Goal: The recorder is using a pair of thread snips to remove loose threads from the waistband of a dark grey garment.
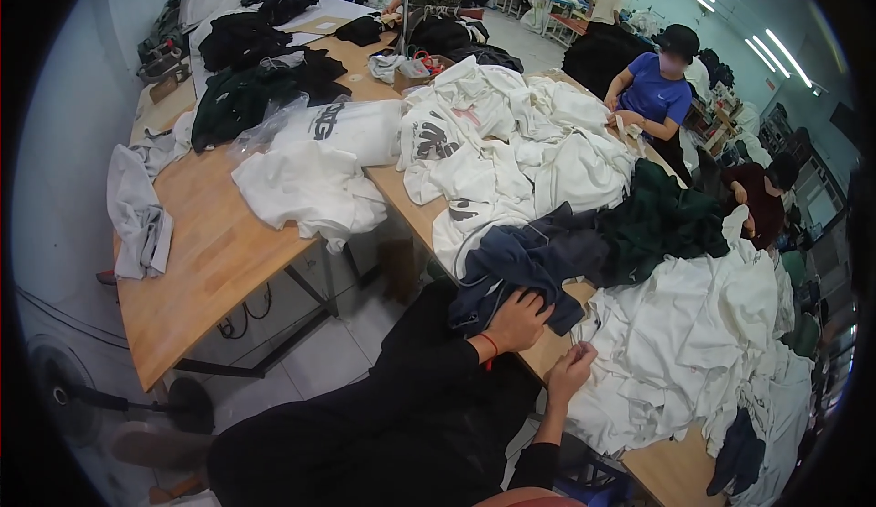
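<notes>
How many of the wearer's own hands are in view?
2. Left hand on the bunched navy cloth; right hand by the near edge of the white cloth pile, its grip unclear. Neither hand is hidden.

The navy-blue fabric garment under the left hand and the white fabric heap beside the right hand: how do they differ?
The navy-blue fabric garment is dark; the white fabric heap is pale. The garment spreads less widely than the heap. Both lie crumpled on the tan table.
</notes>
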